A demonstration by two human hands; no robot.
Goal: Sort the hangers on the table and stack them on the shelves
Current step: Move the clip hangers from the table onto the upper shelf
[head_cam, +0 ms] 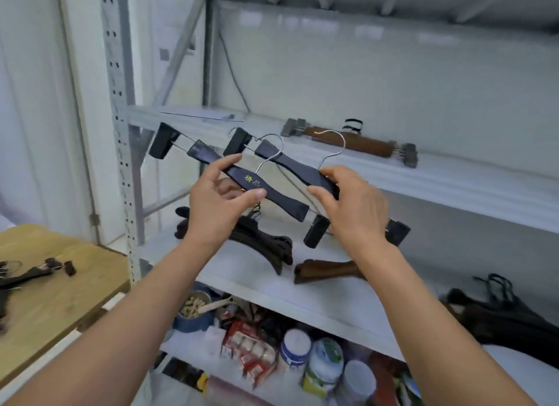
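Left hand (220, 200) curled round middle of front black clip hanger (281, 201), fingers on top, thumb below. Right hand (354, 206) gripped on rear black clip hanger (290, 163) toward its lower-right end. Both hangers held in air before shelving (453, 179), parallel, long axes slanted upper left to lower right, wire hooks pointed up. Wooden table (60, 299) seen at left, dark hangers (27, 274) scattered on it. Dark hanger pile (263, 242) laid on middle shelf. Brown clip hanger (351, 142) laid lengthwise on upper shelf.
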